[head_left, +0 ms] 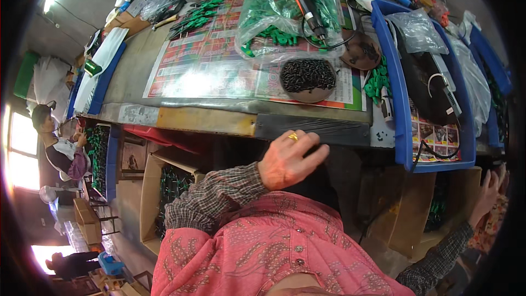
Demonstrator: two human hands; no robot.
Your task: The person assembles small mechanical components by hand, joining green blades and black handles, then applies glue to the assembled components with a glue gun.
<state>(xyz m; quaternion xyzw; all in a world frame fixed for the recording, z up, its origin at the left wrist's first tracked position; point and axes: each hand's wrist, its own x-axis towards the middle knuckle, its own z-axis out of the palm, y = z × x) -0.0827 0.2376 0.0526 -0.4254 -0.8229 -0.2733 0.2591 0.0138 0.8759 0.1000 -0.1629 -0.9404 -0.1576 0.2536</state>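
The left hand (289, 159), a gold ring on one finger, rests with fingers loosely curled on the dark front edge of the workbench (219, 121); it pinches nothing, and the palm lies against the bench lip rather than on any part. The right hand (489, 189) is out at the lower right rim of the view, fingers spread and raised beside an open cardboard box (408, 214) under the bench, holding nothing that shows. On the bench top, well apart from both hands, a round shallow dish of black screws (308, 78) sits on a printed paper sheet (208, 60), just in front of a clear plastic bag of green plastic parts (285, 22). An electric screwdriver (307, 5) with an orange grip lies on top of that bag, its cable looping to the right. More loose green parts (377, 79) lie beside a blue bin (402, 109), and another heap of green pieces (197, 16) sits at the far left of the sheet. Judging by this, assembly is not in progress right now: the screwdriver lies untouched, the screws are in their dish, and the bag looks largely full. A second carton (164, 197) on the floor to the left holds green pieces, though whether those are finished cannot be told. Most of the work appears to remain.
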